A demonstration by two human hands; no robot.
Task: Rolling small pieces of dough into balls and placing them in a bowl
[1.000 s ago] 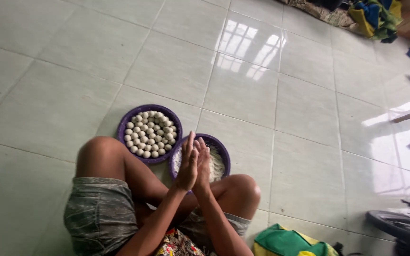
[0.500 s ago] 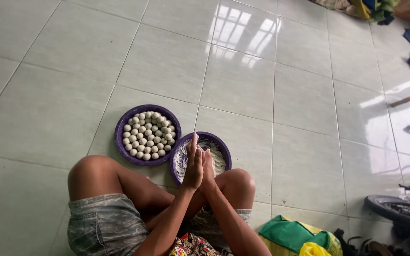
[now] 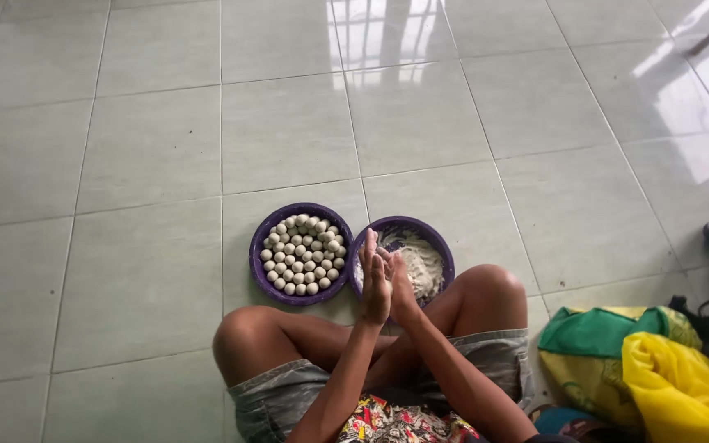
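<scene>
Where palms [image 3: 387,283] meet, bowl rim [image 3: 445,246] close

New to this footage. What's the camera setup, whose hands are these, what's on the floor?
There is no machine here. One camera sits on a person's head and looks down, so you see their own body: crossed legs on a tiled floor, both arms reaching forward. The left hand and right hand are pressed palm to palm above a purple bowl of white dough or flour. Anything between the palms is hidden. Beside it, to the left, a purple tray holds many small white balls in rows. At lower right lies a green and yellow bag.
</scene>
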